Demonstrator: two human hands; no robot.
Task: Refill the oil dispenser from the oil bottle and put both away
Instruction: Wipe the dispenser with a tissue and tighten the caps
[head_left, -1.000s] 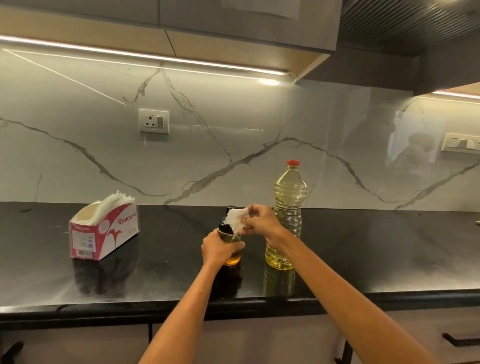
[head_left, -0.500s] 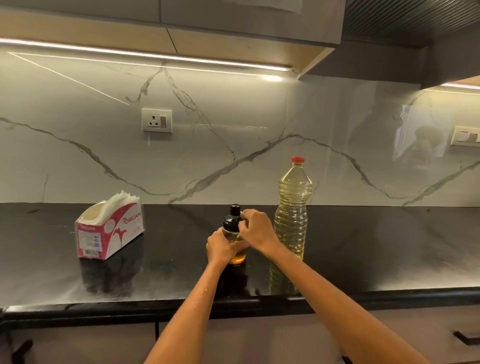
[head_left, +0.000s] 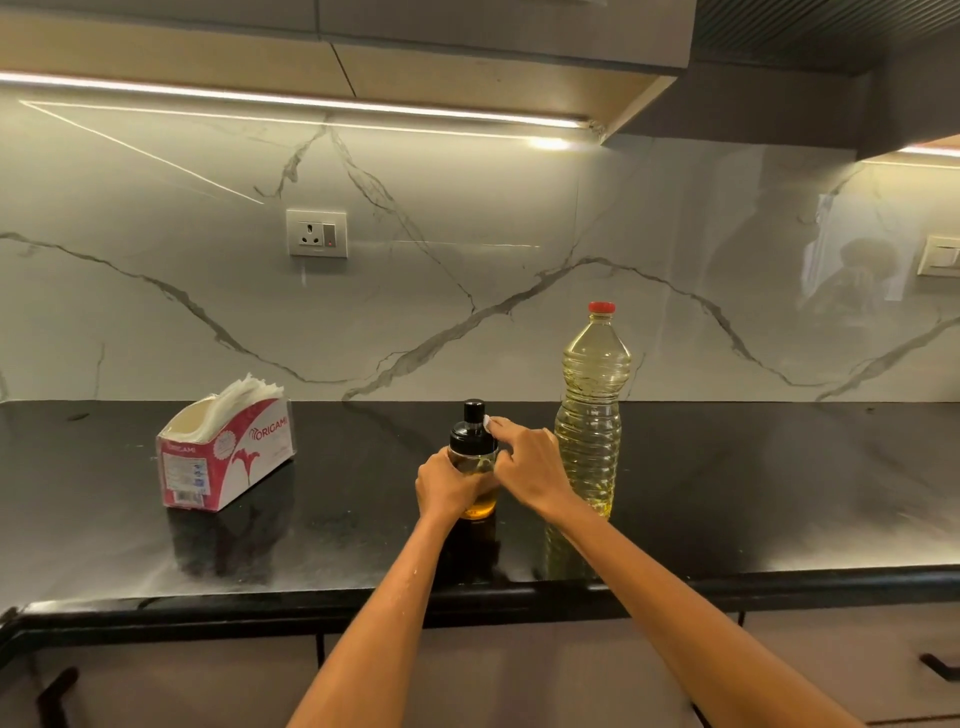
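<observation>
Wiping oil dispenser (head_left: 472, 457) cap on worktop (head_left: 727, 493): left hand (head_left: 449, 486) grips glass body, right hand (head_left: 527, 467) pinches tissue wad (head_left: 488, 422). Risk: oily glass slips, right elbow topples capped oil bottle (head_left: 589, 410) just beside.

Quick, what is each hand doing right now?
Left hand: grips the oil dispenser.
Right hand: pinches a bit of white tissue against the dispenser's black cap.

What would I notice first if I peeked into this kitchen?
Two hands meet at a small oil dispenser mid-counter: the left hand grips it, the right hand presses a tissue scrap against its black top. A tall oil bottle stands just right; a red tissue box sits left.
</observation>
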